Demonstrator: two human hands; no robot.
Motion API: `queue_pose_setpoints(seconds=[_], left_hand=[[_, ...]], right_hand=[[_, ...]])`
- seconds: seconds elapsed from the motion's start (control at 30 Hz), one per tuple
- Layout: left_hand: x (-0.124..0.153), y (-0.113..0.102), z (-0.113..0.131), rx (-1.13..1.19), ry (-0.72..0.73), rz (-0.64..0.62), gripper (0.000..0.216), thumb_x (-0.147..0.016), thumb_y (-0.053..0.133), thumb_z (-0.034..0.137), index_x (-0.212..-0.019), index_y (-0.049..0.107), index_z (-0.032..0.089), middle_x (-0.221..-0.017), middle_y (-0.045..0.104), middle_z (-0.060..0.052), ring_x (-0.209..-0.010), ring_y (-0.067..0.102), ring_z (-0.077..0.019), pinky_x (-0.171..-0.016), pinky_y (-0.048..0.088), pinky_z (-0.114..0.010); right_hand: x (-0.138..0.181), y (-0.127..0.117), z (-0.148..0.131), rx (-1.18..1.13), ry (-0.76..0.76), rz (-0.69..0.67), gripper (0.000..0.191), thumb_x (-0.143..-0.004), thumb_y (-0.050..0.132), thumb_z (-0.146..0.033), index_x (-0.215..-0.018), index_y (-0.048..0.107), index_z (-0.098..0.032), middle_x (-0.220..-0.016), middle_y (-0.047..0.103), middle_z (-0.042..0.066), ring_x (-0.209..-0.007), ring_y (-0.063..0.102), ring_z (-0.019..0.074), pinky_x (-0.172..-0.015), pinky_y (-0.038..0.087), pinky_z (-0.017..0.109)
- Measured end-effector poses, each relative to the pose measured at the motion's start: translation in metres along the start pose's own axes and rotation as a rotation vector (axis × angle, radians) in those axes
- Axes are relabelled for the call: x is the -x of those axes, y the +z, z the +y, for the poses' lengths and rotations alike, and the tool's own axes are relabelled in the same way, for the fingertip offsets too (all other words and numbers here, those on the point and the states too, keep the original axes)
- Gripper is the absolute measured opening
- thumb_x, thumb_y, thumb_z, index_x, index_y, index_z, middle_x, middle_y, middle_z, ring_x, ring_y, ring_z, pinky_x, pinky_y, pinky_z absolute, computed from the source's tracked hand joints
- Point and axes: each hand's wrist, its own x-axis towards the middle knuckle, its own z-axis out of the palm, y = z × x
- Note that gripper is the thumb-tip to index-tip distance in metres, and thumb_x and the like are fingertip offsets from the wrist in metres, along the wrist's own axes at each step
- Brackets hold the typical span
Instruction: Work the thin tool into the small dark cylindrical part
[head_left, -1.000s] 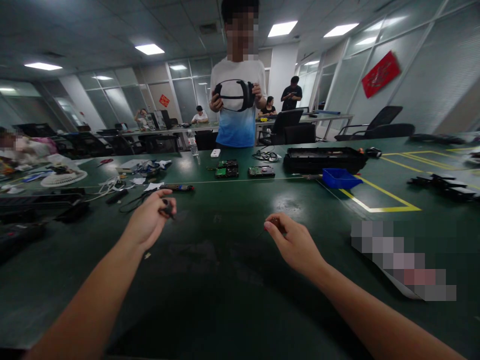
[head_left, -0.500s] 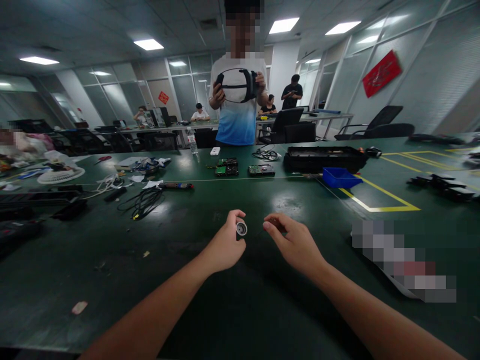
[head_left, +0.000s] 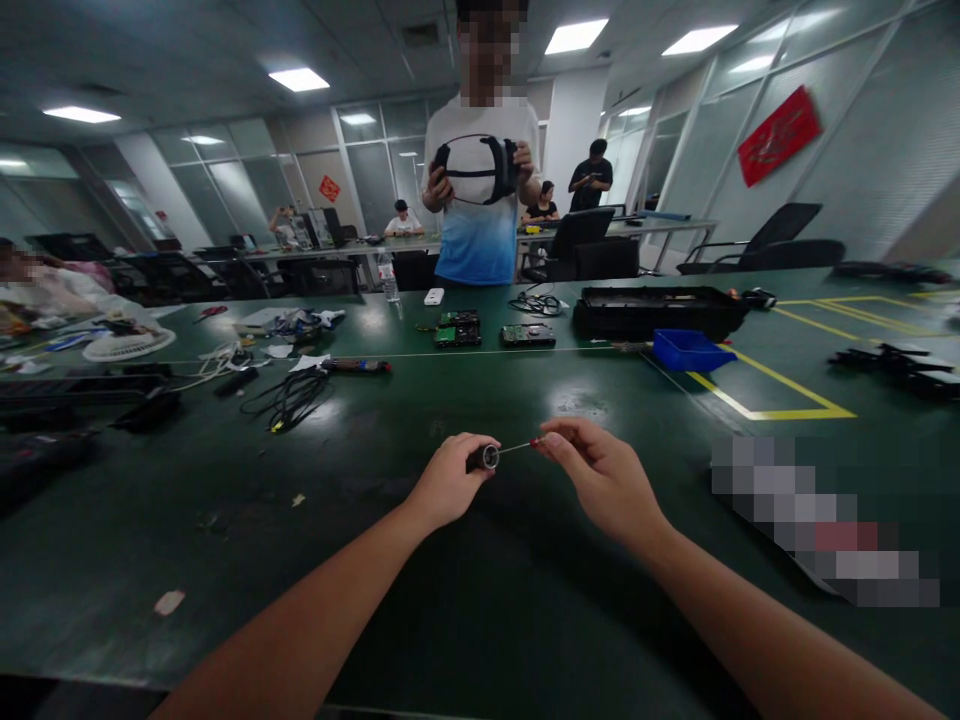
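My left hand (head_left: 448,482) is closed around a short dark cylinder (head_left: 481,458), its pale-rimmed round end turned towards me and to the right. Between the fingertips of my right hand (head_left: 600,470) is a thin screwdriver (head_left: 517,448) with a metal shaft and a red part by the fingers. Its handle is mostly hidden in the hand. The shaft's tip meets the rim of the cylinder in view; whether it touches or enters, I cannot tell. Both hands are held above the green table (head_left: 420,620).
Circuit-board drives (head_left: 528,335), a blue bin (head_left: 691,351) and a long black housing (head_left: 660,312) lie beyond my hands. Cables (head_left: 289,400) and an electric screwdriver (head_left: 360,366) are to the left. A person (head_left: 480,200) across the table holds a headset (head_left: 480,170). A blurred-out item (head_left: 817,520) lies right.
My right hand has come slightly lower, and the screwdriver's shaft now shows clearly against the cylinder's end. My left hand has turned, showing more of the cylinder's dark side. The view has shifted slightly.
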Motion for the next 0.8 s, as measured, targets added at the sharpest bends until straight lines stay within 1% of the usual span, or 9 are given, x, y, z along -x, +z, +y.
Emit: queue_pose_setpoints(seconds=[0.1,0.23,0.3,0.43,0.53,0.63,0.8], left_hand=[[0.0014,0.0007,0.0015,0.022,0.003,0.007,0.038,-0.082,0.069,0.012,-0.117,0.065,0.027,-0.117,0.065,-0.001,-0.112,0.056,-0.0202,-0.103,0.042,-0.036],[0.0016,-0.0008,0.0031,0.015,0.013,0.002,0.036,-0.083,0.069,0.014,-0.117,0.066,0.026,-0.116,0.065,-0.002,-0.111,0.057,-0.021,-0.102,0.042,-0.038],[0.0017,-0.0021,0.0032,0.016,0.015,-0.002,0.037,-0.083,0.069,0.016,-0.118,0.066,0.027,-0.117,0.065,-0.003,-0.112,0.057,-0.0218,-0.103,0.042,-0.039],[0.0027,-0.0043,0.0039,0.04,0.002,-0.014,0.038,-0.083,0.07,0.018,-0.12,0.066,0.027,-0.12,0.065,-0.003,-0.116,0.056,-0.0226,-0.105,0.041,-0.04],[0.0033,-0.0052,0.005,0.049,0.001,-0.01,0.039,-0.083,0.071,0.019,-0.12,0.066,0.029,-0.12,0.065,-0.002,-0.116,0.056,-0.0222,-0.106,0.04,-0.04],[0.0032,-0.0053,0.0061,0.045,0.003,-0.02,0.038,-0.083,0.07,0.018,-0.12,0.066,0.029,-0.119,0.066,-0.002,-0.114,0.057,-0.0224,-0.104,0.041,-0.039],[0.0022,-0.0049,0.0061,0.029,0.005,-0.008,0.037,-0.083,0.07,0.018,-0.118,0.066,0.027,-0.117,0.066,-0.002,-0.111,0.058,-0.0218,-0.102,0.041,-0.038]], right_hand=[[-0.0003,0.0008,-0.0003,0.024,0.009,-0.004,0.026,-0.094,0.055,-0.044,-0.108,0.065,-0.024,-0.097,0.076,0.005,-0.091,0.072,0.0227,-0.08,0.056,0.038],[-0.0013,0.0004,-0.0023,0.036,0.013,-0.006,0.026,-0.094,0.055,-0.043,-0.107,0.065,-0.023,-0.097,0.076,0.005,-0.091,0.072,0.0226,-0.08,0.056,0.038],[-0.002,-0.0001,-0.0035,0.055,0.018,-0.002,0.026,-0.093,0.055,-0.044,-0.104,0.066,-0.023,-0.095,0.076,0.005,-0.089,0.072,0.0228,-0.078,0.055,0.038],[-0.0036,-0.0012,-0.0047,0.126,0.048,0.04,0.027,-0.092,0.057,-0.045,-0.098,0.068,-0.022,-0.091,0.076,0.007,-0.083,0.071,0.0233,-0.073,0.054,0.038],[-0.0042,-0.0022,-0.0036,0.11,0.055,0.065,0.029,-0.093,0.056,-0.046,-0.102,0.067,-0.021,-0.093,0.076,0.008,-0.085,0.071,0.0234,-0.074,0.054,0.038],[-0.0039,-0.0032,-0.002,0.075,0.037,0.041,0.029,-0.092,0.057,-0.046,-0.102,0.068,-0.021,-0.094,0.076,0.007,-0.086,0.071,0.0228,-0.076,0.054,0.037],[-0.0031,-0.0033,-0.0022,0.106,0.031,0.025,0.028,-0.09,0.06,-0.047,-0.097,0.071,-0.022,-0.086,0.076,0.004,-0.079,0.071,0.0211,-0.071,0.052,0.035]])
